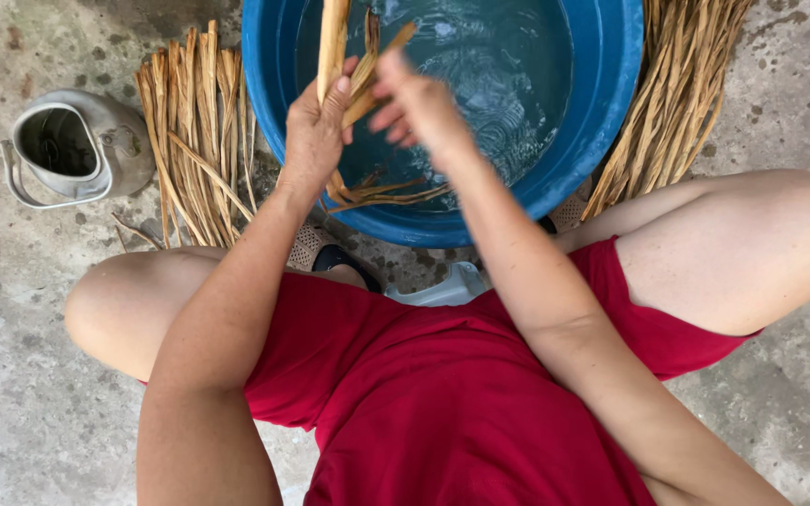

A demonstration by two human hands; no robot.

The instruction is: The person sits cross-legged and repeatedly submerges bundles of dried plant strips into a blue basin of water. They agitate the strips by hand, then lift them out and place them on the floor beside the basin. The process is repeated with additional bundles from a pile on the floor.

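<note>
A bundle of tan fibre strips (353, 89) was held over the near side of a round blue basin (602, 112) of water, the left hand (316, 131) clamped around it and the right hand (419, 103) touching it with fingers loosely spread, their grip blurred. More dried strips lay in a pile (194, 131) left of the basin and another pile (677, 94) at its right. A grey metal kettle (72, 145) stood further left on the stained concrete floor (30, 403); no packages, labels or signs showed.

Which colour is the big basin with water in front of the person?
The basin is blue, seen clearly in the head view.
</note>
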